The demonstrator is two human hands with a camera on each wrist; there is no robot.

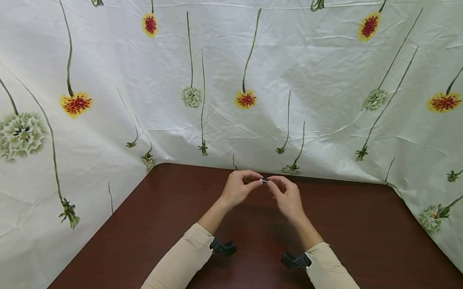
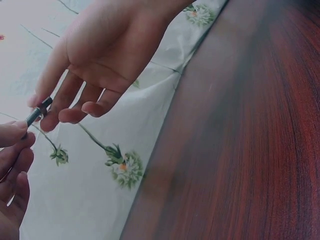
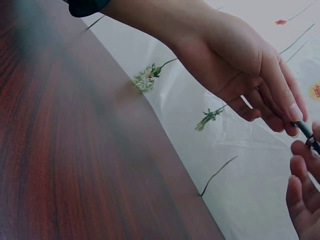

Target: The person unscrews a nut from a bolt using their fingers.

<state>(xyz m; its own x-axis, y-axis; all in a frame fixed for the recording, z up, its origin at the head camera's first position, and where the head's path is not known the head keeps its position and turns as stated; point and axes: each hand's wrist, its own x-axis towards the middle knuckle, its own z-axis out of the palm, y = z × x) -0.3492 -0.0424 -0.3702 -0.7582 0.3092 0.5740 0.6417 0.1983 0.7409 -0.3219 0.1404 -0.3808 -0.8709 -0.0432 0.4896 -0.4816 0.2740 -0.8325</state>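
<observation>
Two pinches on my feed, left hand (image 1: pixel 236 190) and right hand (image 1: pixel 289 200) both holding one threaded rod (image 2: pixel 34 116), so I'd keep it straight and turn gently, imo.

Your head view is evenly lit, with soft shadows and faint sheen on the tabletop (image 1: pixel 244 288); your dimmer wrist views show hazy smears.
</observation>
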